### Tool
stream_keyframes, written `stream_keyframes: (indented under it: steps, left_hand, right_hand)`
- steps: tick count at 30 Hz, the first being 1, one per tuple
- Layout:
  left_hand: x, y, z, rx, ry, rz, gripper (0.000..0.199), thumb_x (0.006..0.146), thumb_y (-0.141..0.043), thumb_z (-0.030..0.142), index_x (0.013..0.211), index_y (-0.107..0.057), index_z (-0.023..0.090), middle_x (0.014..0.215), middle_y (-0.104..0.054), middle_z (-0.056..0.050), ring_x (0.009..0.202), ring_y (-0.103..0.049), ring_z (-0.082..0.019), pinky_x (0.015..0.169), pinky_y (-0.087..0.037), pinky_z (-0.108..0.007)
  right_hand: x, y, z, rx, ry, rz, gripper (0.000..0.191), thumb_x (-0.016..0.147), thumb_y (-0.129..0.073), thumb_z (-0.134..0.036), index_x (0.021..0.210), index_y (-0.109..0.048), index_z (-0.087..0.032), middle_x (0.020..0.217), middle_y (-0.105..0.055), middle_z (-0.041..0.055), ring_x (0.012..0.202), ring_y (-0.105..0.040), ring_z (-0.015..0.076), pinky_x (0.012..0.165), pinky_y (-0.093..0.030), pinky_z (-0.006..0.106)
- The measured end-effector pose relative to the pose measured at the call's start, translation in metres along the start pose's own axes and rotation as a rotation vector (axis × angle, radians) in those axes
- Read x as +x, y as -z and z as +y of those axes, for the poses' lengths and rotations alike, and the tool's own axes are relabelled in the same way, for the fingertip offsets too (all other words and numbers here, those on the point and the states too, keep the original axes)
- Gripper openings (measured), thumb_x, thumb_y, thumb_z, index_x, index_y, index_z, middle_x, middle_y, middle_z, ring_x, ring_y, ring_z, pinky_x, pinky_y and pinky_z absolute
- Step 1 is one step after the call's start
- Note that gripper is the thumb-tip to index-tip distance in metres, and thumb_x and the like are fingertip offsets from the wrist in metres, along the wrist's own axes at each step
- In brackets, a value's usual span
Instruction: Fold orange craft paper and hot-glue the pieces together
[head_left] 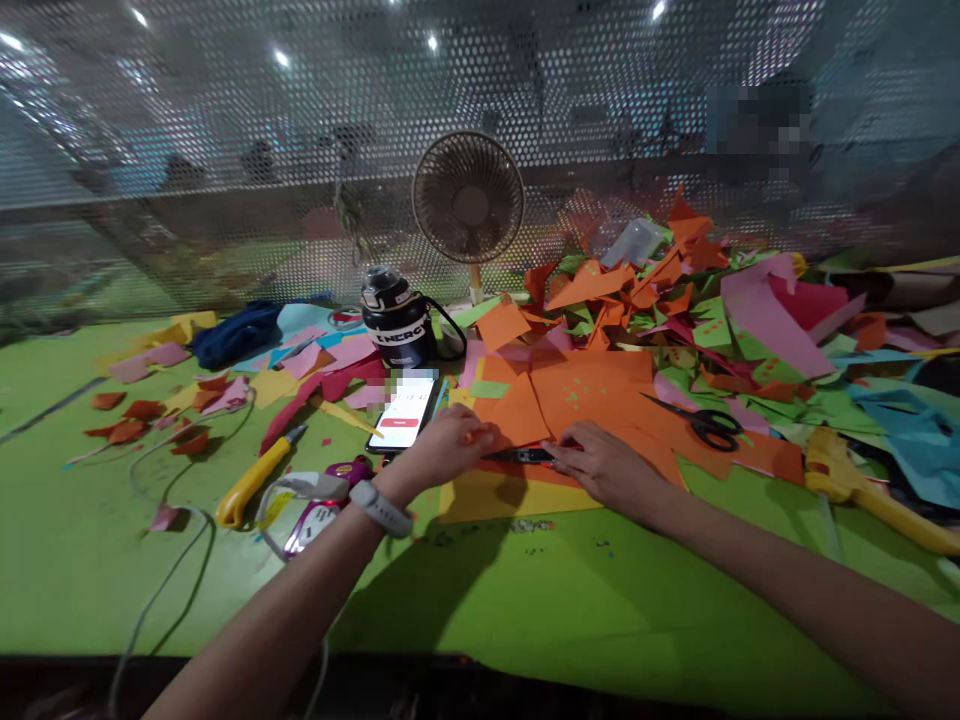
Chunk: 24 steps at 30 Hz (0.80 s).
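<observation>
A thin black tool with a shiny part [529,455] lies across the orange paper [592,390], between my two hands. My right hand [604,465] pinches its right end with thumb and fingers. At its left end, the fingers of my left hand [454,437] are bent together; whether they grip the tool or the paper is hidden. Yellow paper [487,502] sticks out beneath the orange sheets. Black-handled scissors [712,430] rest on the orange paper, right of my right hand. A phone [403,415] with a lit screen leans just beyond my left wrist.
Beyond the hands stand a dark bottle [397,340] and a round fan [470,200]. Coloured paper scraps [622,285] pile up at the back right. A yellow-handled cutter [259,480] and a purple power strip [311,525] with cables lie left; a yellow tool [832,465] lies right.
</observation>
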<state>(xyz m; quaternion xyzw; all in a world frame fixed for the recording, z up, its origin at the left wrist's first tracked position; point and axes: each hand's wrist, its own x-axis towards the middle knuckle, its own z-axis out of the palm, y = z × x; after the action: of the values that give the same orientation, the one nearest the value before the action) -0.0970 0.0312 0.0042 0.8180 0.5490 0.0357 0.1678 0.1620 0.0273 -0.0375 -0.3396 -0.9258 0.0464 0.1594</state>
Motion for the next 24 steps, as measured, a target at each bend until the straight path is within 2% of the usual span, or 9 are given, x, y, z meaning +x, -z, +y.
stream_keyframes:
  steps: [2,3,6,11,19,24]
  left_hand:
    - [0.013,0.010,0.002,-0.014,0.059,-0.069,0.035,0.090,-0.041,0.035,0.092,-0.071,0.016,0.092,-0.072,-0.010,0.086,-0.064,-0.023,0.074,-0.048,-0.030]
    - [0.020,0.012,0.002,-0.018,0.077,-0.085,0.029,0.086,-0.046,0.030,0.093,-0.070,0.015,0.092,-0.072,-0.009,0.082,-0.064,-0.021,0.070,-0.047,-0.028]
    - [0.035,0.014,-0.004,-0.022,0.112,-0.134,0.026,0.079,-0.051,0.024,0.096,-0.068,0.016,0.094,-0.072,-0.007,0.081,-0.064,-0.020,0.067,-0.046,-0.025]
    - [0.054,0.013,-0.016,-0.038,0.096,-0.284,0.020,0.068,-0.058,0.018,0.084,-0.070,0.017,0.085,-0.073,-0.003,0.079,-0.063,-0.018,0.064,-0.045,-0.023]
    - [0.060,0.020,-0.021,-0.058,0.060,-0.402,0.027,0.069,-0.057,0.023,0.091,-0.071,0.017,0.091,-0.074,-0.003,0.078,-0.062,-0.017,0.065,-0.044,-0.022]
    - [0.061,0.023,-0.019,-0.055,0.055,-0.450,0.027,0.070,-0.056,0.023,0.091,-0.071,0.015,0.089,-0.073,-0.005,0.076,-0.061,-0.016,0.063,-0.043,-0.022]
  right_hand:
    - [0.000,0.000,0.000,-0.011,0.002,0.002,0.033,0.097,-0.041,-0.027,0.117,-0.066,-0.017,0.095,-0.060,0.0129,0.085,-0.055,0.0227,0.073,-0.050,0.036]
    - [-0.001,0.000,0.001,-0.012,0.004,0.005,0.033,0.097,-0.041,-0.028,0.117,-0.066,-0.017,0.095,-0.060,0.0127,0.084,-0.055,0.0226,0.073,-0.050,0.035]
    - [0.000,0.000,0.000,0.009,0.013,0.014,0.033,0.096,-0.045,-0.032,0.119,-0.064,-0.018,0.097,-0.060,0.0128,0.086,-0.055,0.0233,0.074,-0.050,0.036]
    - [0.003,0.001,-0.004,-0.016,-0.002,-0.012,0.033,0.095,-0.046,-0.029,0.120,-0.064,-0.017,0.096,-0.060,0.0130,0.086,-0.056,0.0239,0.074,-0.051,0.038]
    - [-0.006,0.007,-0.003,0.063,-0.076,-0.015,0.035,0.096,-0.045,-0.029,0.124,-0.061,-0.016,0.098,-0.060,0.0124,0.088,-0.058,0.0232,0.076,-0.052,0.038]
    - [-0.005,0.002,-0.007,0.020,-0.094,-0.004,0.034,0.096,-0.044,-0.030,0.123,-0.061,-0.017,0.096,-0.060,0.0118,0.088,-0.057,0.0239,0.075,-0.052,0.038]
